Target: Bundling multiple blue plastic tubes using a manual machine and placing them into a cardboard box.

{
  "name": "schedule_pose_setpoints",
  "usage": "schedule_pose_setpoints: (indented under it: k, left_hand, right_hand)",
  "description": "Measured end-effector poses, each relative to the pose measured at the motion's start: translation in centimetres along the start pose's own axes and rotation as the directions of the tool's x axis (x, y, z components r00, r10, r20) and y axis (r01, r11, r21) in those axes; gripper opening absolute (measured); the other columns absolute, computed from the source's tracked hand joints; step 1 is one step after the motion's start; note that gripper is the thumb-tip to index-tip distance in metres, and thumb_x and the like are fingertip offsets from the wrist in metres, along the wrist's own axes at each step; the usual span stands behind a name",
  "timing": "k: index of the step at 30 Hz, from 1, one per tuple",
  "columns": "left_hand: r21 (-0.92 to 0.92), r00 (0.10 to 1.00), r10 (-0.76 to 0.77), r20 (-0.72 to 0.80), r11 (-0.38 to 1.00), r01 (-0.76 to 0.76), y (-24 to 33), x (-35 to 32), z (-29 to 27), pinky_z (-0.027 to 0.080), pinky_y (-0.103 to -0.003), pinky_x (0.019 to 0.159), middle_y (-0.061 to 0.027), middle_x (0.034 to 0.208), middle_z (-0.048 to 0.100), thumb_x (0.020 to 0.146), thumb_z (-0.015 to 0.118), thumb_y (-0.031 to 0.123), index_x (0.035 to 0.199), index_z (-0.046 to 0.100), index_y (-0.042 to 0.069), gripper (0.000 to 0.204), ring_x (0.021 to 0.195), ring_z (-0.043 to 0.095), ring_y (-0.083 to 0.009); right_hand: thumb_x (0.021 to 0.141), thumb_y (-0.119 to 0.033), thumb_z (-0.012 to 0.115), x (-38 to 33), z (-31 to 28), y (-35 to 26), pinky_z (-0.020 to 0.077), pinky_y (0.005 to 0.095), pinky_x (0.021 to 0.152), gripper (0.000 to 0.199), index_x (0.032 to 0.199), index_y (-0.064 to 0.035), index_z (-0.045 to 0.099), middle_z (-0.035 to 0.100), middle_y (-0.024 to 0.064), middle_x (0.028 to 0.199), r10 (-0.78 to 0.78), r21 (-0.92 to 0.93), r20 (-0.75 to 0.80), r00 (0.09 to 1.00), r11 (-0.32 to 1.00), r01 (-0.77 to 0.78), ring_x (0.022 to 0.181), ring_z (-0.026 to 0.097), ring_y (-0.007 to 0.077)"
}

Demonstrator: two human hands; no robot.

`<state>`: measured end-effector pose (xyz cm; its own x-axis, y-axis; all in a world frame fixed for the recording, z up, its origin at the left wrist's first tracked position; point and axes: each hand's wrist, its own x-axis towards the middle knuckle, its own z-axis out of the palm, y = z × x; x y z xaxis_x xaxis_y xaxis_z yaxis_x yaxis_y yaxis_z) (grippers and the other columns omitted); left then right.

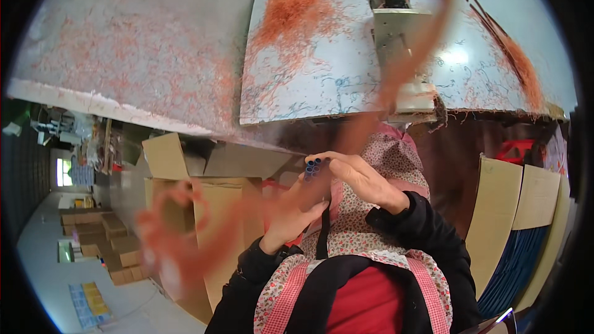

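My left hand [286, 221] and my right hand [366, 180] meet in front of my apron, around a small bundle of dark blue tubes [314, 169]. The round, hollow tube ends face up between the hands. My left hand is closed on the bundle from the left and below, with its fingers partly hidden. Fingers of my right hand curve over the bundle from the right, pressed together. A blurred orange-red strand [402, 80] crosses the view close to the camera; another blurred, looped part [179, 229] hangs at the left and veils part of the left hand.
A machine with a metal plate [393, 31] stands on the white table [346, 96]. Orange shavings [297, 15] are heaped left of it, and thin brown rods [489, 18] lie right. Below are cardboard boxes [232, 229] at left and a carton [495, 210] beside dark blue tubes [513, 266].
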<state>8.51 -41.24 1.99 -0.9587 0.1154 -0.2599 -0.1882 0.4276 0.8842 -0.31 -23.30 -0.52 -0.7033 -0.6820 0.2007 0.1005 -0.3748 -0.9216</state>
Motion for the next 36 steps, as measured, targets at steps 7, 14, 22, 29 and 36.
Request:
schedule_pose_setpoints:
  k: [7, 14, 22, 29, 36]
  left_hand:
    - [-0.087, 0.997, 0.039, -0.060, 0.995, -0.044, 0.7, 0.8, 1.2, 0.047, -0.026, 0.068, 0.0003, 0.084, 0.060, 0.078, 0.073, 0.011, 0.096, 0.060, 0.002, 0.024, 0.075, 0.056, -0.0081]
    - [-0.090, 1.000, 0.021, -0.004, 0.996, -0.021, 0.8, 1.5, 1.7, 0.048, -0.026, 0.070, 0.0001, 0.086, 0.061, 0.080, 0.071, 0.009, 0.100, 0.061, 0.002, 0.024, 0.077, 0.057, -0.0080]
    - [-0.132, 0.980, -0.083, 0.180, 0.985, 0.107, 0.9, 2.0, 2.7, 0.048, -0.026, 0.072, -0.0009, 0.089, 0.061, 0.081, 0.071, 0.012, 0.103, 0.059, 0.002, 0.027, 0.080, 0.058, -0.0088]
    - [-0.281, 0.934, -0.175, 0.312, 0.922, 0.266, 2.8, 2.6, 2.3, 0.049, -0.027, 0.072, -0.0024, 0.089, 0.062, 0.080, 0.072, 0.013, 0.106, 0.058, 0.001, 0.031, 0.080, 0.061, -0.0106]
    - [-0.375, 0.957, -0.181, 0.226, 0.891, 0.257, 3.5, 1.9, 1.5, 0.050, -0.027, 0.072, -0.0033, 0.087, 0.063, 0.080, 0.072, 0.011, 0.101, 0.061, 0.001, 0.026, 0.078, 0.061, -0.0115]
  right_hand:
    - [0.103, -0.034, 0.040, -1.2, -1.0, -1.4, 0.0438, 0.0294, 0.093, 0.047, 0.126, 0.0044, 0.052, 0.063, 0.0106, 0.110, 0.022, -0.031, -0.026, 0.999, 0.999, -0.023, 0.103, 0.055, 0.0134]
    - [0.102, -0.037, 0.041, -1.7, -2.0, -1.4, 0.0445, 0.0301, 0.092, 0.048, 0.126, 0.0034, 0.052, 0.063, 0.0116, 0.111, 0.016, -0.047, -0.054, 0.998, 0.999, -0.018, 0.104, 0.056, 0.0141]
    - [0.090, -0.005, 0.055, -1.7, -2.1, -0.4, 0.0463, 0.0294, 0.088, 0.028, 0.117, 0.0008, 0.057, 0.067, 0.0108, 0.099, 0.182, 0.205, -0.143, 0.973, 0.967, -0.151, 0.096, 0.059, 0.0147]
    - [0.095, -0.064, 0.028, -2.1, -2.6, -1.0, 0.0372, 0.0448, 0.103, 0.076, 0.134, -0.0012, 0.044, 0.058, 0.0228, 0.119, 0.233, 0.730, 0.001, 0.972, 0.664, -0.160, 0.116, 0.054, 0.0310]
    - [0.098, -0.061, 0.020, -1.2, -2.2, 0.5, 0.0397, 0.0386, 0.100, 0.072, 0.142, -0.0069, 0.039, 0.054, 0.0174, 0.131, 0.124, 0.689, 0.082, 0.989, 0.710, -0.146, 0.115, 0.055, 0.0263]
